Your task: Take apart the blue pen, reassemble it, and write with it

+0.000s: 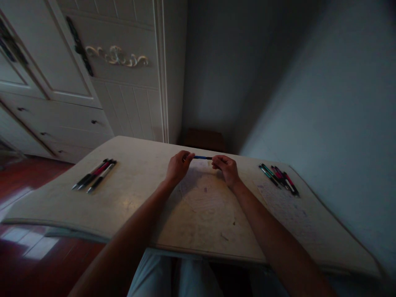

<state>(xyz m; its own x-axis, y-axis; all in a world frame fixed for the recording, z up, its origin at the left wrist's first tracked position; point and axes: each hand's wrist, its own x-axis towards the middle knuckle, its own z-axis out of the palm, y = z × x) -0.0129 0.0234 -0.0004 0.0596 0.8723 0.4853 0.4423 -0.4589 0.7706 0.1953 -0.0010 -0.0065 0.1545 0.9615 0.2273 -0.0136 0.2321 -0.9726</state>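
blue pen (pixel 203 157) mid-table (pixel 139 198), well off edges

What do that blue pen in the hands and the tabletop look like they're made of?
The blue pen, held at each end between the left hand and the right hand, looks like smooth plastic, though dim light leaves that open. The tabletop seems pale stone or laminate with a dull sheen: it shows a soft reflection, scuffs and faint marks.
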